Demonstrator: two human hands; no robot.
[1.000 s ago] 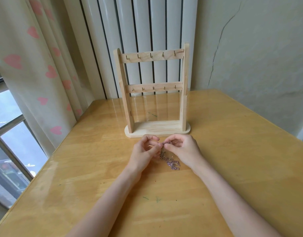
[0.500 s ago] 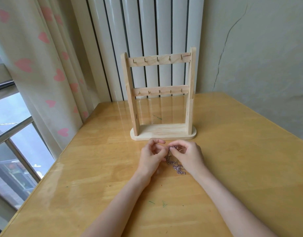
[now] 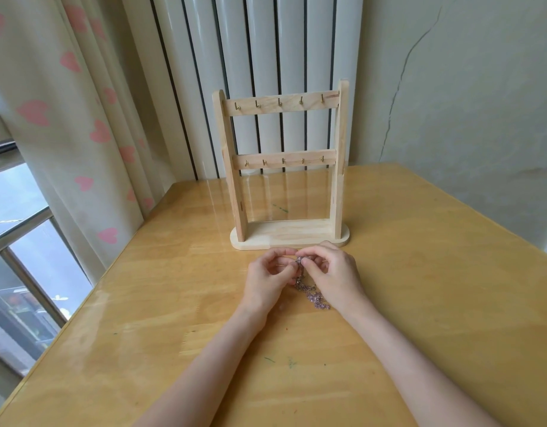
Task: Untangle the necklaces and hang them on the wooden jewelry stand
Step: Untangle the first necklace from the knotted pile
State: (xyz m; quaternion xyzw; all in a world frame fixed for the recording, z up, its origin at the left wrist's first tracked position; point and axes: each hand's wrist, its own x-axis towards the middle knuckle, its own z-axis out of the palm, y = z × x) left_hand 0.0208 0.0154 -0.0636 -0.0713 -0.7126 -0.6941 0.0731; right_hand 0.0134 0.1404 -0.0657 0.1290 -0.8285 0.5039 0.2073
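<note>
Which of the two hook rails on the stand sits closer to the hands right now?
The lower rail of the wooden jewelry stand. It sits halfway up the posts, nearer the hands than the top rail. All hooks on both are bare.

Pale wooden stand (image 3: 289, 234); purplish-silver necklaces (image 3: 316, 298); pink-hearted cream curtain (image 3: 65, 124)

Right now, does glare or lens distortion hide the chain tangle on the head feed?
Head view: window glare sheens the table at left, clear of the necklaces; wide-angle bending shows at the edges; the fine links blur, partly hidden by the left hand and right hand.
</note>
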